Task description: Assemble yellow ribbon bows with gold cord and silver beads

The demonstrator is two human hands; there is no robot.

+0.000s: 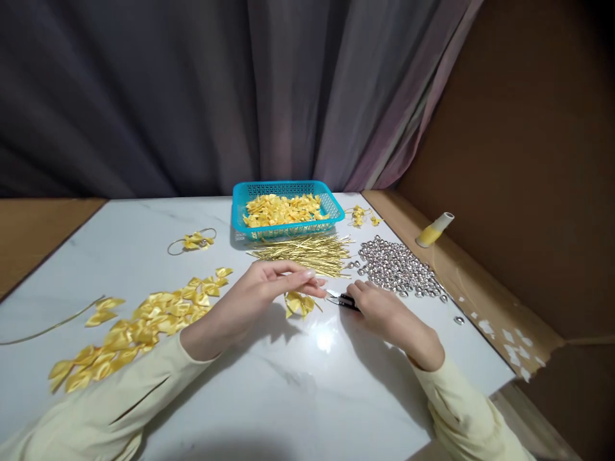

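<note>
My left hand (276, 285) is closed in a pinch, with a yellow ribbon bow (298, 305) hanging under its fingers. A thin strand end sticks out at the bow's right side. In my right hand (379, 308) are black-handled thread snips (348, 301), their metal tips pointing left and close to my left fingertips. Whether the blades touch a thread is too small to tell. Just behind my hands lies a pile of gold twist ties (307, 253). Many yellow bows (144, 326) are spread on the table beside my left forearm.
A blue basket (288, 232) of yellow bows stands at the back of the white table (298, 410). Silver oval beads (398, 266) are heaped on the right. Bows on gold cords (195, 241) lie left and back right. A yellow thread spool (435, 230) stands on the right ledge.
</note>
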